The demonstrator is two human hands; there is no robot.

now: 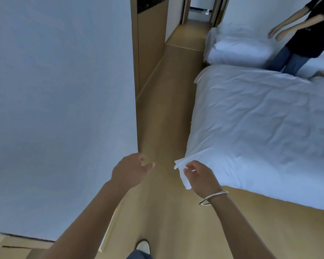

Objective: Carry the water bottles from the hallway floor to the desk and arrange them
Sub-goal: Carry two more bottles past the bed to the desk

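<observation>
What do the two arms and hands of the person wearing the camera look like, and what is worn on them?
Both forearms are bare, with no sleeves in view and no gloves. The left hand wears nothing visible. The right hand has a thin silver metal bangle hanging loosely around the wrist. No rings or watch can be seen on either hand.

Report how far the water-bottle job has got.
Done: nothing visible; no bottles or desk are in view. In hand: the left hand is open and empty; the right hand pinches the white duvet corner. Left: fetching, carrying and arranging all bottles, down the wooden hallway floor.
</observation>
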